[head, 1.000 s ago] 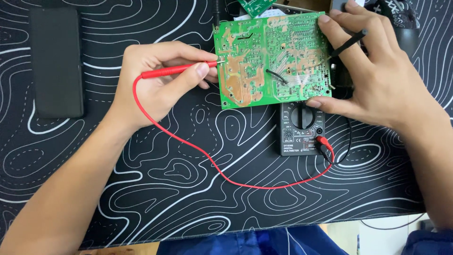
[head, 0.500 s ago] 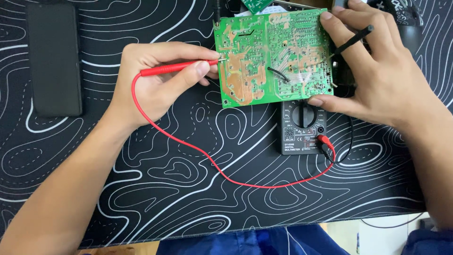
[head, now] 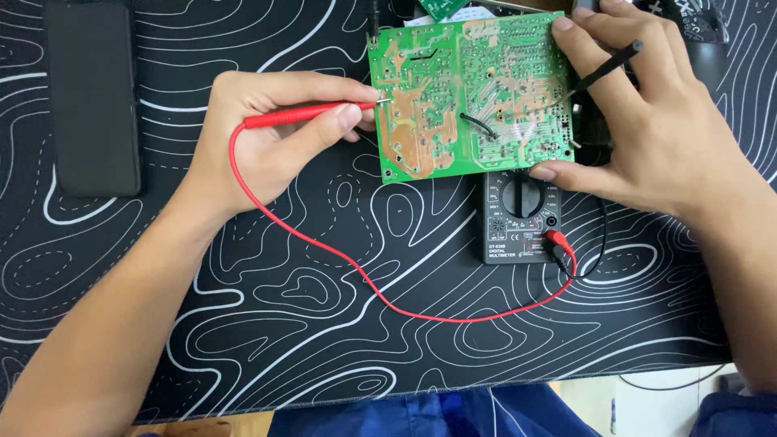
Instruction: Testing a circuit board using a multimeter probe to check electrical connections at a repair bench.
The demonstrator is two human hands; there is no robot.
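Left hand (head: 267,133) pinches a red probe (head: 312,113) between thumb and fingers, its metal tip touching the left edge of a green circuit board (head: 469,93) — the red lead (head: 388,299) loops down across the black patterned mat (head: 243,324) to a black multimeter (head: 522,214) lying just below the board. Right hand (head: 655,121) grips the board's right side, thumb at its lower corner, fingers over the top, with a black probe (head: 607,69) clasped between the fingers. Farther off, upper left, a dark phone (head: 93,97) lies flat on the mat.
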